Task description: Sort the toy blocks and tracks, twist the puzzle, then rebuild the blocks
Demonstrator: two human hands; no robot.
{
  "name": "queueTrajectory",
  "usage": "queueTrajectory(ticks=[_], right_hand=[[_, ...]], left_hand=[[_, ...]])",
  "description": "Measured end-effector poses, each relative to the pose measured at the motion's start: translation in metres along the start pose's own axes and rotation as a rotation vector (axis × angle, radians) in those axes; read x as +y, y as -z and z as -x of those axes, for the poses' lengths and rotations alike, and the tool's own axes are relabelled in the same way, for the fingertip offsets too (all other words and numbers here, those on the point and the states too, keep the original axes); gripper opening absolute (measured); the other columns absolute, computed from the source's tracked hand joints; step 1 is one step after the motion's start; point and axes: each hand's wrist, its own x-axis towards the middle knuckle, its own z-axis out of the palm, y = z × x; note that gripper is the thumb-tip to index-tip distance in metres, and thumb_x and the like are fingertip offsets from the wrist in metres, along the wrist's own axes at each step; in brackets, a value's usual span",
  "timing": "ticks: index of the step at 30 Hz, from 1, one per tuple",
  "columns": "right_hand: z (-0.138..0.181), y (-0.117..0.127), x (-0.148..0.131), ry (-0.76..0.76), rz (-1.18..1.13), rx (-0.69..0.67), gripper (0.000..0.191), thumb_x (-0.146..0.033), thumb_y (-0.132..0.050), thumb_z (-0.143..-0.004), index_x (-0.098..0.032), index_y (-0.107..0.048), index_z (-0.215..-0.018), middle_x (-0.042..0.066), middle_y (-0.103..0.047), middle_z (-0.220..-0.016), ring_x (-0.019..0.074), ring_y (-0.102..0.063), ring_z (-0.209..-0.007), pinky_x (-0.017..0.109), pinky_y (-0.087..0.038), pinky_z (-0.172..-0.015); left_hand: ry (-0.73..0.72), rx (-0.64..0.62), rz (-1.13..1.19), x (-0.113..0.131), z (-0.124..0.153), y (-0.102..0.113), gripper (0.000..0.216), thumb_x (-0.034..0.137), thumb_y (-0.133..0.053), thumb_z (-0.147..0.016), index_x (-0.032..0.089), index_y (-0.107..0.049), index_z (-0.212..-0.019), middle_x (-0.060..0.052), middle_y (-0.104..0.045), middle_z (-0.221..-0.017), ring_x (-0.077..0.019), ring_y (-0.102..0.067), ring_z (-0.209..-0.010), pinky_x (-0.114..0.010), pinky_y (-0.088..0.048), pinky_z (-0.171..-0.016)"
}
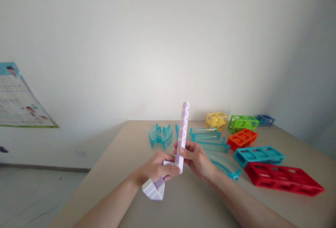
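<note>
A lilac and white twist puzzle made of wedge segments [183, 126] is held above the table between both hands. Its long straight part stands upright, and its lower end [154, 188] folds back under my left wrist. My left hand [157, 167] grips the bent lower part. My right hand [195, 158] pinches the base of the upright part with thumb and fingers.
On the beige table [126, 144] behind my hands lie clear teal track pieces [210, 138] and a round teal piece [160, 135]. To the right lie yellow [216, 120], green [243, 123], orange [242, 138], blue [258, 155] and red [285, 179] open frames. A poster [18, 98] hangs on the left wall.
</note>
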Motion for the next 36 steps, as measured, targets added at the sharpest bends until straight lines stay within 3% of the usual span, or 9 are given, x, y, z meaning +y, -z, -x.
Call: queueTrajectory(ticks=[4,9,18,23,26,31,36], right_hand=[[0.000,-0.001,-0.002,0.001,0.073,-0.039,0.031,-0.037,-0.078,-0.068,-0.013,-0.065,-0.084,0.001,-0.062,-0.064,0.0082,-0.049,-0.049,0.020,-0.033,-0.044],[0.001,-0.005,-0.002,0.087,0.254,0.022,0.031,-0.037,-0.075,-0.070,-0.014,-0.060,-0.085,-0.002,-0.058,-0.058,0.0085,-0.047,-0.045,0.020,-0.036,-0.040],[0.004,-0.005,0.010,0.299,0.664,0.273,0.024,-0.036,-0.066,-0.079,-0.017,-0.062,-0.093,0.005,-0.067,-0.080,0.0174,-0.063,-0.066,0.026,-0.052,-0.055],[0.010,-0.007,0.003,0.448,0.831,0.170,0.018,-0.033,-0.062,-0.082,-0.018,-0.066,-0.091,0.008,-0.067,-0.094,0.0201,-0.065,-0.080,0.027,-0.054,-0.066],[0.011,-0.007,0.002,0.437,0.833,0.195,0.020,-0.036,-0.059,-0.085,-0.017,-0.066,-0.087,0.007,-0.067,-0.086,0.0186,-0.063,-0.074,0.026,-0.053,-0.063],[0.006,-0.008,0.006,0.324,0.663,0.201,0.031,-0.044,-0.057,-0.085,-0.014,-0.064,-0.078,0.003,-0.062,-0.068,0.0147,-0.057,-0.059,0.024,-0.049,-0.053],[0.002,-0.009,0.006,0.223,0.494,0.217,0.035,-0.048,-0.063,-0.080,-0.014,-0.059,-0.072,0.000,-0.057,-0.058,0.0114,-0.052,-0.046,0.023,-0.042,-0.043]], left_hand=[[0.034,-0.050,0.072,0.001,0.003,0.001,0.037,0.038,-0.070,-0.073,0.008,-0.066,-0.095,0.004,-0.041,-0.054,-0.0058,-0.035,-0.043,-0.020,-0.023,-0.041],[0.002,-0.010,-0.088,0.007,0.004,0.003,0.035,0.035,-0.066,-0.077,0.009,-0.068,-0.099,0.005,-0.040,-0.049,-0.0063,-0.033,-0.042,-0.021,-0.018,-0.041],[-0.049,0.366,-0.400,-0.005,-0.012,-0.002,0.034,0.044,-0.065,-0.075,0.011,-0.069,-0.079,0.003,-0.047,-0.052,-0.0097,-0.040,-0.049,-0.022,-0.023,-0.047],[-0.037,0.484,-0.395,-0.011,-0.013,-0.001,0.040,0.053,-0.060,-0.077,0.013,-0.064,-0.076,0.003,-0.049,-0.049,-0.0113,-0.045,-0.045,-0.022,-0.029,-0.044],[-0.026,0.427,-0.266,-0.009,-0.011,-0.002,0.039,0.051,-0.061,-0.077,0.013,-0.062,-0.084,0.002,-0.052,-0.053,-0.0108,-0.049,-0.041,-0.021,-0.033,-0.041],[0.063,0.192,0.193,0.000,-0.007,0.000,0.035,0.040,-0.062,-0.078,0.017,-0.061,-0.104,-0.005,-0.064,-0.088,-0.0111,-0.059,-0.047,-0.020,-0.039,-0.039],[0.116,0.100,0.338,0.004,-0.005,0.005,0.029,0.033,-0.055,-0.081,0.007,-0.065,-0.088,-0.008,-0.064,-0.072,-0.0122,-0.058,-0.045,-0.020,-0.039,-0.037]])
